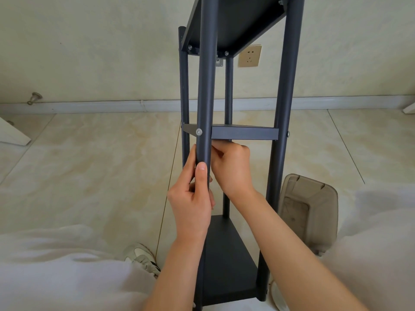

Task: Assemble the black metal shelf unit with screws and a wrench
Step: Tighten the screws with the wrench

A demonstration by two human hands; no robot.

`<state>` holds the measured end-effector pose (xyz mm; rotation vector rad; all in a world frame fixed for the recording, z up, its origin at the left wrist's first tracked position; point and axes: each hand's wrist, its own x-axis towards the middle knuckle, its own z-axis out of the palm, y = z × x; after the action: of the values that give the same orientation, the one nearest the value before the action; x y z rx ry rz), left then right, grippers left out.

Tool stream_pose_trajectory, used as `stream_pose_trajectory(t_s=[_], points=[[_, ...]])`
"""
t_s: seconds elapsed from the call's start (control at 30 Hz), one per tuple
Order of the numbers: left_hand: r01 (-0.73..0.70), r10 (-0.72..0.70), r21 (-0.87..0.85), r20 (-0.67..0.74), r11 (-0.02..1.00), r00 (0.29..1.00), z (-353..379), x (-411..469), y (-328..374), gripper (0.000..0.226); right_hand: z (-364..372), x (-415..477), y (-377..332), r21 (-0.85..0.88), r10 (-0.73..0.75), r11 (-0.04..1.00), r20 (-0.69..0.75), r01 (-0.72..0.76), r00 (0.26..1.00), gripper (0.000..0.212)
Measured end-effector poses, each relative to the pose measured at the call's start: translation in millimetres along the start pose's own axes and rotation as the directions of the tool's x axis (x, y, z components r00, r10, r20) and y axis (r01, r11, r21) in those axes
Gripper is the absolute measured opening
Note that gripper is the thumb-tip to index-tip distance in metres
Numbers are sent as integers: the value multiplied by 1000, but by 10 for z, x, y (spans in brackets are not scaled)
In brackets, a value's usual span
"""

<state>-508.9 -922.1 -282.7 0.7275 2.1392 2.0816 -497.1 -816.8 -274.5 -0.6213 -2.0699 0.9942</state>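
- The fingers [190,162] of our left hand [190,203] are wrapped round the front post [207,86] of the shelf unit [226,254], thumb lying up the tube, just below centre frame.
- Our right hand [232,169] reaches behind that post, fingers curled against the underside of the middle shelf [244,132]; we cannot tell whether they pinch a nut or tool.
- The unit stands upright in mid-frame between our knees. Its silver screw [199,132] sits in the post just above both hands, level with the shelf edge.
- We judge this joint is being fastened, so we should steady the post, keep the shelf level and square to it, and start the thread by hand before any wrench.
- Around it, the tiled floor [89,164], a wall socket [249,56] at upper centre, and a plastic container [312,212] at lower right.
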Motion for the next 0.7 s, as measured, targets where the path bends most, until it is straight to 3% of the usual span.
stream_pose_trajectory(t_s=[0.2,0.5,0.7], points=[[-8,8,10,-6,1000,1000,-11,12,-11,41,57,-10,59,-18,-9,1000,14,9,1000,23],[-19,19,7,-4,1000,1000,-8,37,-9,43,-77,-429,226,-34,93,995,77,-91,993,32],[1,0,-47,26,999,1000,2,57,7,45,-336,-624,87,0,-44,999,-65,45,997,21]])
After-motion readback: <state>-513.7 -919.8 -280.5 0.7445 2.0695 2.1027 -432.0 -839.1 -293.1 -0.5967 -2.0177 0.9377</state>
